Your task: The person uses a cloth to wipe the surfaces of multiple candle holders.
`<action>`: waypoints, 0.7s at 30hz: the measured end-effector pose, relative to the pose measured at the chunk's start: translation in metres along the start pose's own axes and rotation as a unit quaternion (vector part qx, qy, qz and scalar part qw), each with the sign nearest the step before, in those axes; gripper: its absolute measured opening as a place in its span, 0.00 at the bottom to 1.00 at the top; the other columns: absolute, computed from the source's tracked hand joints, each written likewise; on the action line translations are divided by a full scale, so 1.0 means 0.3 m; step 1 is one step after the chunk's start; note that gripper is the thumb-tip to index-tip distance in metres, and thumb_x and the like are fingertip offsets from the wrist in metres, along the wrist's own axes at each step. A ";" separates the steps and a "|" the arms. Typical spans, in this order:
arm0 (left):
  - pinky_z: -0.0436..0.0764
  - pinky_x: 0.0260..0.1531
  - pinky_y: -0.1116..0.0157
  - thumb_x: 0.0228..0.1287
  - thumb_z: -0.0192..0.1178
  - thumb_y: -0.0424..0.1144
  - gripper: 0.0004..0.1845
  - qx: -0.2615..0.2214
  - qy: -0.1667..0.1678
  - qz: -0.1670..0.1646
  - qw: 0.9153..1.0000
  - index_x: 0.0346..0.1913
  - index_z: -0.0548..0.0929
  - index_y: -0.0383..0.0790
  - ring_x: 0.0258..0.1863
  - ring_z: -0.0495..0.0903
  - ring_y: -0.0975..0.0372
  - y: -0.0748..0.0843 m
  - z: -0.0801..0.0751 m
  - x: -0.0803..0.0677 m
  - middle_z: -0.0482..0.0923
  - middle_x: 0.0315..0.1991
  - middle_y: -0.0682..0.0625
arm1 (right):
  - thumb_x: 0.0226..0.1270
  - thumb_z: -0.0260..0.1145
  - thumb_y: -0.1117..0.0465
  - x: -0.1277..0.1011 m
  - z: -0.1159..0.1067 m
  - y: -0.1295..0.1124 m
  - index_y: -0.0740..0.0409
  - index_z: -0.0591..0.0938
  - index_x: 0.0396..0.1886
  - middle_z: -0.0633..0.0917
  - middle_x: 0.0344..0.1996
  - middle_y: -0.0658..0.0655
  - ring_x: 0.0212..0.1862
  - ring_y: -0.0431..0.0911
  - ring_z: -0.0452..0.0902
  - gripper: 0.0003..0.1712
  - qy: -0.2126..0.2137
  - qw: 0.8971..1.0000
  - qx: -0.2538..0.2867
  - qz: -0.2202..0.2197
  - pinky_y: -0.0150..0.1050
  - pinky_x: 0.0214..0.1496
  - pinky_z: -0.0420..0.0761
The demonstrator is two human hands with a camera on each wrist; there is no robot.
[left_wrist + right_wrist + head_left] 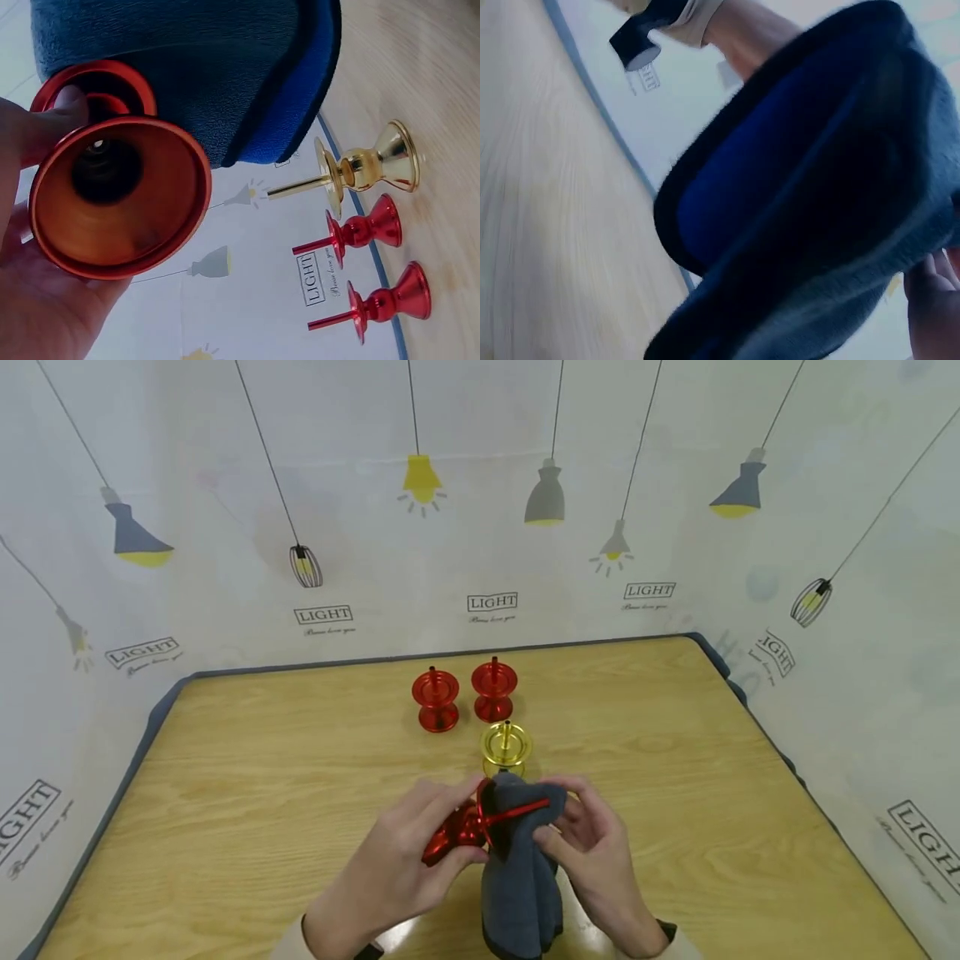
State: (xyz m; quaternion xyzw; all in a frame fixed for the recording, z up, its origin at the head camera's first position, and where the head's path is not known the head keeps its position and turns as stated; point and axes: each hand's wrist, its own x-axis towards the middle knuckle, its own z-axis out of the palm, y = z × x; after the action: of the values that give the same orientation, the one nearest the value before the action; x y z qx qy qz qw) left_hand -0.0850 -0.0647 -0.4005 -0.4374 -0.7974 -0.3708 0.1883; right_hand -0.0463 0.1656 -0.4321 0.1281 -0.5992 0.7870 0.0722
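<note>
My left hand (408, 852) grips a red metal candlestick (457, 831) tipped on its side above the table's near edge; its flared base (120, 199) fills the left wrist view. My right hand (592, 843) holds a dark blue-grey cloth (521, 877) pressed against the candlestick's top and thin spike (517, 812). The cloth (810, 202) covers most of the right wrist view, with only a fingertip showing at the lower right. The cloth (202, 75) hangs just behind the red base.
A gold candlestick (506, 749) stands upright just beyond my hands, and two red candlesticks (436, 699) (494, 690) stand behind it mid-table. The wooden table (262, 777) has a dark edge and printed fabric walls on three sides.
</note>
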 end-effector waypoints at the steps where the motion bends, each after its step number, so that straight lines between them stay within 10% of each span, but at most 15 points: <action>1: 0.81 0.36 0.74 0.53 0.78 0.39 0.40 -0.005 -0.008 -0.004 1.000 0.69 0.75 0.36 0.40 0.79 0.64 0.000 0.000 -0.003 0.83 0.45 0.48 | 0.67 0.65 0.76 0.000 -0.004 0.002 0.64 0.76 0.62 0.87 0.53 0.52 0.53 0.43 0.85 0.24 -0.005 1.000 -0.021 0.006 0.35 0.53 0.84; 10: 0.81 0.34 0.76 0.61 0.73 0.40 0.32 -0.138 -0.098 -0.062 0.984 0.66 0.76 0.30 0.33 0.81 0.70 -0.034 -0.004 -0.008 0.86 0.39 0.49 | 0.67 0.67 0.74 0.009 -0.009 0.013 0.74 0.76 0.57 0.87 0.50 0.48 0.53 0.42 0.85 0.20 -0.021 0.997 -0.067 0.042 0.35 0.52 0.85; 18: 0.86 0.45 0.65 0.72 0.64 0.46 0.31 -0.363 -0.253 -0.260 0.858 0.72 0.66 0.39 0.38 0.88 0.63 -0.115 -0.031 0.014 0.88 0.43 0.42 | 0.66 0.63 0.77 0.023 -0.014 0.030 0.67 0.79 0.53 0.88 0.48 0.51 0.52 0.44 0.85 0.16 -0.064 0.998 -0.019 0.013 0.35 0.53 0.84; 21: 0.85 0.46 0.65 0.73 0.62 0.47 0.31 -0.380 -0.251 -0.277 0.846 0.72 0.62 0.43 0.40 0.88 0.61 -0.124 -0.024 0.011 0.88 0.45 0.41 | 0.67 0.63 0.77 0.022 -0.011 0.034 0.66 0.79 0.53 0.88 0.47 0.51 0.52 0.44 0.85 0.16 -0.054 0.998 -0.018 0.021 0.35 0.53 0.84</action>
State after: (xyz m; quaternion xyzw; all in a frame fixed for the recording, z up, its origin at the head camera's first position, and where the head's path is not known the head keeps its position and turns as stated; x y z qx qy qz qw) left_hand -0.1181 -0.0812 -0.4096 -0.3137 -0.7021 -0.5593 -0.3096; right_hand -0.0558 0.1658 -0.4404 0.1560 -0.6191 0.7692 0.0258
